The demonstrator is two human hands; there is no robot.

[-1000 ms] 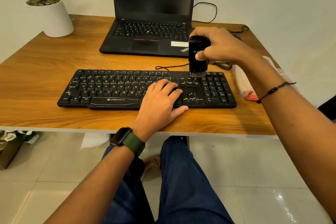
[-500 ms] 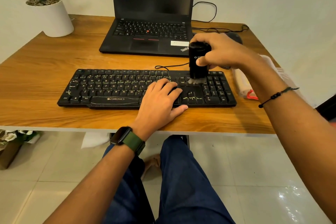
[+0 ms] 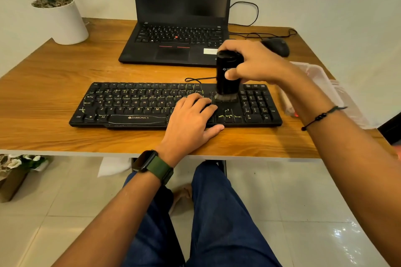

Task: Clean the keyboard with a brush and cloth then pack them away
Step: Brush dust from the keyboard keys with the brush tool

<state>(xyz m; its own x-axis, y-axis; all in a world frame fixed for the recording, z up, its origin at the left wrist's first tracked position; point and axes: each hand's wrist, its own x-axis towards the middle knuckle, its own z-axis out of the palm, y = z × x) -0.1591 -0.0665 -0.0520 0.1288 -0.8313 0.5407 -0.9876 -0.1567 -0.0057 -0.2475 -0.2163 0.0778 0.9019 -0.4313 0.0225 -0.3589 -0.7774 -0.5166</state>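
R hand [image 3: 258,65] is wrapped round the black brush [image 3: 227,75], thumb across the front of the barrel, fingers curled behind; brush is held upright, bristles splayed on the keys btwn the main block and the numpad, just above the arrow cluster. Upright hold prob. chosen so bristle tips get pushed down into the gaps btwn keycaps

L hand [image 3: 191,118] is laid flat on the keyboard [image 3: 134,104], fingers relaxed and spread over the keys just L of the bristles, thumb on the tabletop [image 3: 54,75] at the front edge; nothing is gripped. Judged as a brace: board is kept from sliding while it is swept. Watch w/ green strap is worn on L wrist, dark cord bracelet on R

Keyboard is set parallel to the near edge, its cable run off the back towards the laptop [image 3: 178,34], which is placed behind w/ dark screen. Mouse [image 3: 276,46] is seen behind R hand. Clear plastic container [image 3: 314,75] is placed at the R edge, partly hidden by R forearm; smth pale w/ a red bit inside or beside it, poss. the cloth, cannot be told. White plant pot [image 3: 65,21] is kept at far L corner

Stage est.: brushing in progress, R end of board; cloth wipe and packing not yet done
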